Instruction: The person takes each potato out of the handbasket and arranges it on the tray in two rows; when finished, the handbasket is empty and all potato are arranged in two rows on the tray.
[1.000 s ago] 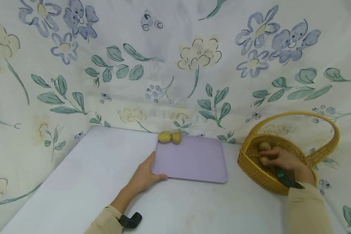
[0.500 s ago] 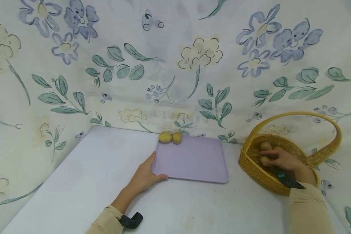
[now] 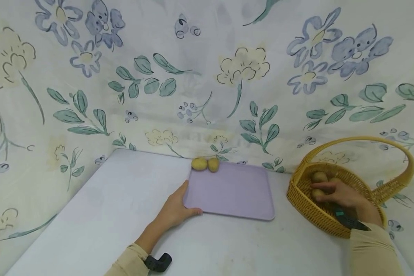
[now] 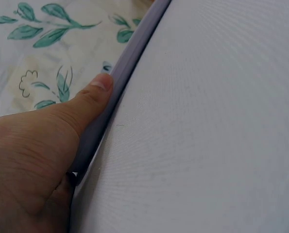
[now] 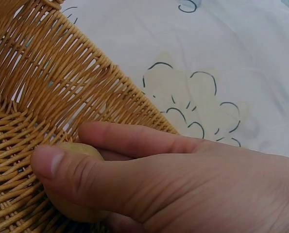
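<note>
In the head view my left hand [image 3: 175, 209] spans the near left corner of a lilac tray [image 3: 231, 191]. Its thumb lies straight along the tray's front edge and the fingers reach up the left side. The left wrist view shows that thumb touching the tray's outer wall [image 4: 129, 60]; the other fingers are mostly hidden. Two potatoes [image 3: 199, 164] lie side by side in the tray's far left corner. Inside a wicker basket [image 3: 317, 218] on the right, my right hand [image 3: 345, 197] grips a potato [image 5: 76, 211] between thumb and fingers. Another potato [image 3: 319, 177] sits just behind it.
The basket's tall arched handle [image 3: 393, 184] rises over the right forearm. A floral cloth [image 3: 193, 96] hangs behind and beside the white table [image 3: 134, 184]. A black band sits on each wrist.
The whole head view has shifted slightly, so everything appears a little further right and lower. Both hands keep nearly the same places, at the tray corner and in the basket.
</note>
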`<action>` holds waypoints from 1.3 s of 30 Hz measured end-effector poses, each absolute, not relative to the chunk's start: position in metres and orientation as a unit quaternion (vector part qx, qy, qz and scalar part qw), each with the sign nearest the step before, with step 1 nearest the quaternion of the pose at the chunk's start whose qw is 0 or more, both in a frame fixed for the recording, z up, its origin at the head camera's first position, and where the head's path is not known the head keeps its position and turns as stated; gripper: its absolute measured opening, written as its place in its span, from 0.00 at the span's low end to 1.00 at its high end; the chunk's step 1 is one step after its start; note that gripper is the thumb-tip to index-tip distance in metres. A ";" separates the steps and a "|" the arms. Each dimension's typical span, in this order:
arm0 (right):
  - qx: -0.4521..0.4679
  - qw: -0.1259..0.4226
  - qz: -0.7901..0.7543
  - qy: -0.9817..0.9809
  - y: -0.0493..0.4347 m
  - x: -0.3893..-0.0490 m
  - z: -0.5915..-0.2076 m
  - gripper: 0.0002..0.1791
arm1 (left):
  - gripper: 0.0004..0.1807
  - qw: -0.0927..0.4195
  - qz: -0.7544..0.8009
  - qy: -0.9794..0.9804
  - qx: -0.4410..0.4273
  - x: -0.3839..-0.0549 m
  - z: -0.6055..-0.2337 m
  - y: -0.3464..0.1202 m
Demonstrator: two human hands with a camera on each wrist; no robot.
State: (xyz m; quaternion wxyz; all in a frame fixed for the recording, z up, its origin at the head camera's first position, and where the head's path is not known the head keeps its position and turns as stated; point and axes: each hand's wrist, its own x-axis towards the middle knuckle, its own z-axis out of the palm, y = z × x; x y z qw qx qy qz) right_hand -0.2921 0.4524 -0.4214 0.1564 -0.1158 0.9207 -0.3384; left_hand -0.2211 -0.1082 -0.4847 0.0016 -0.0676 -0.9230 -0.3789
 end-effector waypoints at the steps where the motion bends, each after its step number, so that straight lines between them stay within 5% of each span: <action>1: -0.114 0.156 -0.341 0.920 0.453 -0.292 -0.422 0.33 | 0.70 -0.001 -0.379 -0.923 -0.067 -0.221 -0.485 -0.108; 39: -0.083 0.106 -0.263 0.955 0.447 -0.287 -0.415 0.33 | 0.69 0.004 -0.379 -0.923 -0.066 -0.221 -0.489 -0.110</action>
